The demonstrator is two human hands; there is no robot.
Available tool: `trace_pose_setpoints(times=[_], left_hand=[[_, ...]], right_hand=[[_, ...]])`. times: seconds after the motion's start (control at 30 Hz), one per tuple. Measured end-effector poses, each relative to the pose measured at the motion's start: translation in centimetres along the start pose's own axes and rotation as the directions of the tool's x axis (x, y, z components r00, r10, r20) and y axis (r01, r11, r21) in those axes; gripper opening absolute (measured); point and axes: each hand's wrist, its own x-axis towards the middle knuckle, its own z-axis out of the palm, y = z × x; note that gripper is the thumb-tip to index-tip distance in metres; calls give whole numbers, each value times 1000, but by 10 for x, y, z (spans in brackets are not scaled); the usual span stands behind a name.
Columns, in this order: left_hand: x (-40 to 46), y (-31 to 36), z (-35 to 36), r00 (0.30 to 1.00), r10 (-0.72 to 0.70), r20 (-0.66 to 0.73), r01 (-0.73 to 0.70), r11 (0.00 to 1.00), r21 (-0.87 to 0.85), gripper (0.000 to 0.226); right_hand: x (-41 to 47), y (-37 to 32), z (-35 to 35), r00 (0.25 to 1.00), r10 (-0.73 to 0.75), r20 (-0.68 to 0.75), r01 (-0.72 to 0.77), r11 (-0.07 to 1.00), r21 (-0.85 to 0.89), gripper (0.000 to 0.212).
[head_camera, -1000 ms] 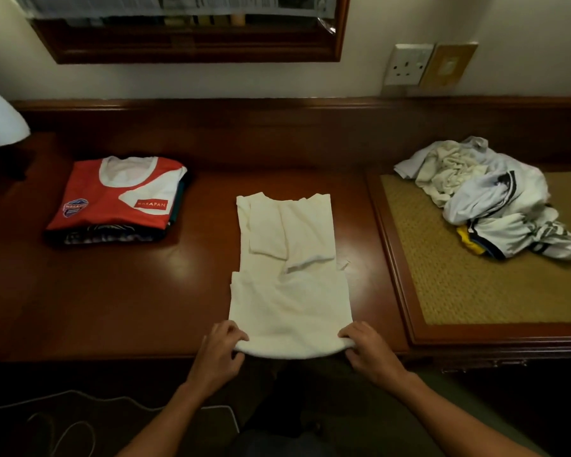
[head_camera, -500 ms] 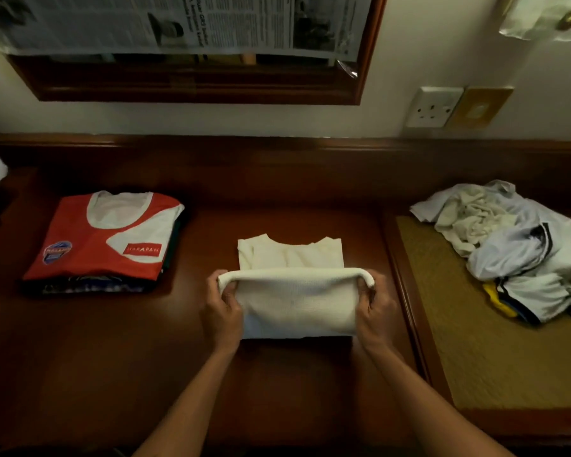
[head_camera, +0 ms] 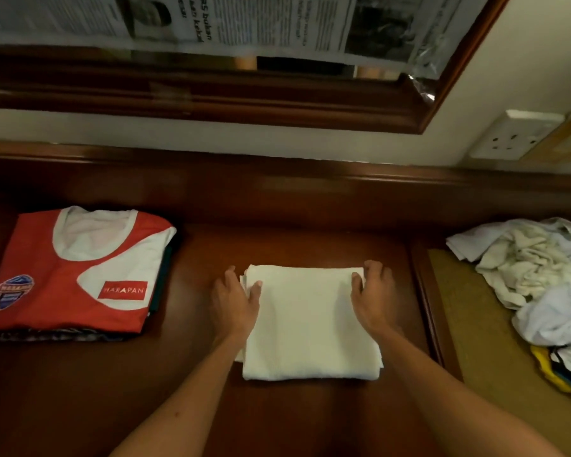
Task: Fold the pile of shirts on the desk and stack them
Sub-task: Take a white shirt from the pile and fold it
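Note:
A cream-white shirt (head_camera: 310, 324) lies folded in half as a neat rectangle at the middle of the wooden desk (head_camera: 310, 242). My left hand (head_camera: 234, 298) pinches its far left corner, thumb on top of the cloth. At the far right corner my right hand (head_camera: 374, 291) holds it the same way. To the left sits a stack of folded shirts (head_camera: 80, 275) with a red and white jersey on top. The unfolded pile of shirts (head_camera: 534, 285), mostly white with a yellow bit, lies at the right.
The pile rests on a woven mat (head_camera: 475, 341) set in the desk's right part. A mirror frame (head_camera: 211, 103) with newspaper taped over it hangs on the wall behind. A wall socket (head_camera: 515, 135) is at the upper right.
Both hands lifted the shirt's near hem and carried it away from me onto the collar end, halving the shirt. The view has moved closer to the desk.

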Motion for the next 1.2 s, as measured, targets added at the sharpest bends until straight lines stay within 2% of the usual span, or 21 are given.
trace_pose_setpoints(times=[0.07, 0.13, 0.17, 0.23, 0.3, 0.33, 0.4, 0.47, 0.53, 0.67, 0.77, 0.87, 0.93, 1.0, 1.1, 1.2], left_hand=[[-23, -14, 3, 991, -126, 42, 126, 992, -14, 80], [-54, -29, 7, 960, -256, 113, 259, 966, -16, 80], [-69, -38, 11, 949, -285, 132, 290, 957, -14, 73], [-92, -51, 15, 957, -256, 138, 265, 963, -54, 51], [-106, -58, 15, 966, -209, 149, 227, 967, -117, 40], [-109, -60, 13, 972, -174, 159, 198, 969, -148, 37], [-110, -64, 4, 978, -95, 188, 136, 966, -220, 32], [-105, -67, -7, 960, -64, 272, 159, 926, -342, 25], [-101, -73, -16, 933, -78, 352, 248, 847, -469, 14], [-95, -75, -29, 919, -190, 345, 364, 747, -556, 12], [-91, -70, -33, 875, -267, 404, 464, 703, -539, 16], [-85, -64, -34, 803, -333, 494, 585, 599, -547, 21], [-79, -61, -33, 742, -380, 551, 664, 525, -532, 21], [-75, -57, -35, 687, -429, 587, 724, 476, -500, 23], [-73, -55, -38, 653, -405, 640, 752, 443, -488, 49], [-75, -53, -42, 643, -300, 705, 741, 476, -473, 75]], right_hand=[[-14, -17, 11, 988, -130, 82, 128, 991, 35, 35], [-33, -41, 23, 928, -289, 234, 286, 957, 46, 37], [-42, -56, 31, 865, -383, 325, 392, 919, 39, 39], [-55, -86, 47, 685, -517, 513, 607, 794, -10, 43], [-64, -114, 59, 549, -489, 678, 731, 674, -106, 44], [-67, -124, 63, 527, -440, 728, 755, 636, -162, 45], [-72, -138, 69, 553, -348, 757, 749, 606, -268, 51], [-77, -144, 73, 607, -323, 727, 723, 604, -336, 53], [-80, -143, 76, 659, -324, 679, 686, 630, -365, 44], [-79, -141, 64, 701, -302, 646, 596, 746, -298, 34], [-77, -142, 40, 737, -325, 593, 493, 859, -141, 19], [-75, -134, 0, 788, -379, 486, 329, 925, 189, 11], [-74, -129, -36, 797, -418, 436, 201, 864, 461, 16], [-73, -116, -70, 818, -429, 384, 93, 756, 648, 19], [-70, -78, -101, 866, -396, 305, 24, 642, 767, 18], [-70, -25, -103, 902, -258, 347, -130, 604, 786, 21]])
